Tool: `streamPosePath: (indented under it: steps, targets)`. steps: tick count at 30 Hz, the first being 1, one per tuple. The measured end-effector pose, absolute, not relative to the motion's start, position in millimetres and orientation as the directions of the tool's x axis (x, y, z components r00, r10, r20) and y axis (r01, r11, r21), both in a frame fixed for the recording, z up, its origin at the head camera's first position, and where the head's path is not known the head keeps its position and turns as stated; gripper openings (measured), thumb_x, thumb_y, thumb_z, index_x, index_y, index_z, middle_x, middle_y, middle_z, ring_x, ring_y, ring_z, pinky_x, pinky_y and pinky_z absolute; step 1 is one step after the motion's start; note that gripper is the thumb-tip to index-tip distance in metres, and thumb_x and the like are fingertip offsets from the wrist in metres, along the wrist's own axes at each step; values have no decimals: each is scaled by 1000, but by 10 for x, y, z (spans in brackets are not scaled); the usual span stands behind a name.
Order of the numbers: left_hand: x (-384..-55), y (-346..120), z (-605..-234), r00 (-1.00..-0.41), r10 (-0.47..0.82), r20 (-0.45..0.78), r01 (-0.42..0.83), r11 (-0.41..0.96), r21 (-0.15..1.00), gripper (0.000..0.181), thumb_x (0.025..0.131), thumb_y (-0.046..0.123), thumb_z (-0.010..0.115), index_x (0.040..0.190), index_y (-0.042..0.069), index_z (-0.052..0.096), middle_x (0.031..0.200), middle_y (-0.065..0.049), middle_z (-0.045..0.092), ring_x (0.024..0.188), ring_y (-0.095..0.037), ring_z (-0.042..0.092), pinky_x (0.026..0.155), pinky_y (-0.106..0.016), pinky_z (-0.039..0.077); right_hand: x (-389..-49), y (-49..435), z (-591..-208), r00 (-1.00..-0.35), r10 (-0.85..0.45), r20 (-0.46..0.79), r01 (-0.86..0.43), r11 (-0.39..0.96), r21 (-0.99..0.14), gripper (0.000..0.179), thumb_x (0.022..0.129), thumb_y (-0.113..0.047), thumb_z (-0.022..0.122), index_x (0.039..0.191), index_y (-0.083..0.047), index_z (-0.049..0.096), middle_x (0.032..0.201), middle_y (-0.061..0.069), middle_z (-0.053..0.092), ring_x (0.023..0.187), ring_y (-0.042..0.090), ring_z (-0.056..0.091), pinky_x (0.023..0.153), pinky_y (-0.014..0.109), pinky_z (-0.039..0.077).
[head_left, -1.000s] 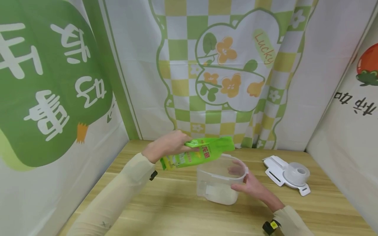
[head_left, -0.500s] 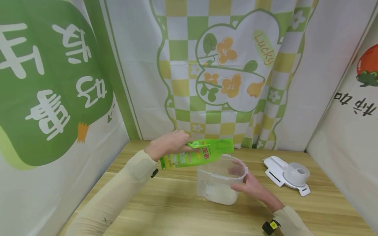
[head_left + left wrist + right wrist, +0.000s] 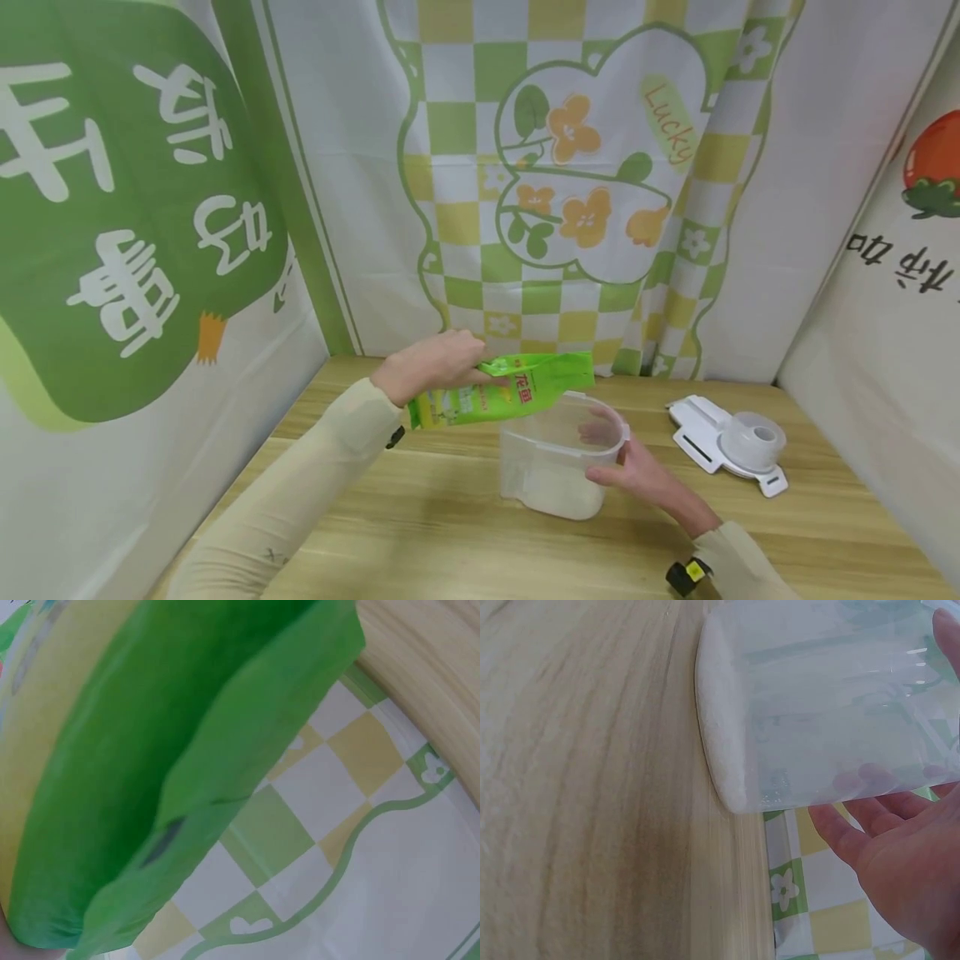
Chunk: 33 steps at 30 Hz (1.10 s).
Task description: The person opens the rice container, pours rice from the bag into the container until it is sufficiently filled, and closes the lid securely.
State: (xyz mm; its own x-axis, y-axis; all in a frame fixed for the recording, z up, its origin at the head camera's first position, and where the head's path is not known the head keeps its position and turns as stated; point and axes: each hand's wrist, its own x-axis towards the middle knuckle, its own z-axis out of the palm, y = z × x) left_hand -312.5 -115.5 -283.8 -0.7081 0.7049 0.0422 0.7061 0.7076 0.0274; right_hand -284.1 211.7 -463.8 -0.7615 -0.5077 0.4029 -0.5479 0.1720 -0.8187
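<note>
My left hand [image 3: 435,367] grips a green printed plastic bag [image 3: 540,386] from above. The bag lies nearly level, its right end over the mouth of a clear plastic container [image 3: 543,471]. In the left wrist view the green bag [image 3: 217,742] fills much of the picture, with a long fold along it. My right hand [image 3: 656,482] holds the container's right side, thumb in front and fingers behind. White grains that look like rice [image 3: 724,720] form a layer at the container's bottom in the right wrist view. The container stands upright on the table.
To the right, a white plastic lid [image 3: 701,429] lies on the wooden table [image 3: 420,533], with a translucent round cup [image 3: 752,442] on it. A checkered curtain [image 3: 457,225] hangs behind the table, and printed cloth walls stand on both sides.
The bag's right end has dipped slightly, and my left hand has shifted a little to the right with it. My right hand and the container have stayed in place.
</note>
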Motion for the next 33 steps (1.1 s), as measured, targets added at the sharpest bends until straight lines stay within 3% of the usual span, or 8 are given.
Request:
streamPosePath:
  steps: [11, 29, 33]
  targets:
    - [-3112, -1120, -2806, -727, 686, 12, 684, 723, 101, 52, 95, 50, 56, 58, 21, 37, 51, 9, 29, 42, -3, 27, 43, -17, 30, -2834, 2118, -4648, -758, -507, 411, -549, 156, -821, 85, 81, 0, 74, 148, 5, 21, 132, 38, 49, 120, 27, 57, 94, 22, 49]
    - [-3112, -1050, -2731, -728, 685, -37, 682, 728, 69, 45, 93, 51, 60, 63, 20, 47, 52, 9, 38, 44, -4, 33, 45, -18, 32, -2845, 2121, -4629, -752, -511, 416, -558, 158, -815, 84, 81, -1, 75, 147, 3, 22, 132, 37, 49, 120, 32, 57, 94, 23, 49]
    - [-3122, -1049, -2727, -730, 681, -45, 679, 732, 59, 47, 93, 52, 60, 62, 20, 44, 54, 9, 34, 47, -4, 31, 47, -19, 31, -2846, 2117, -4624, -748, -513, 422, -560, 145, -816, 85, 81, -1, 75, 147, 3, 23, 132, 36, 50, 120, 33, 57, 95, 23, 49]
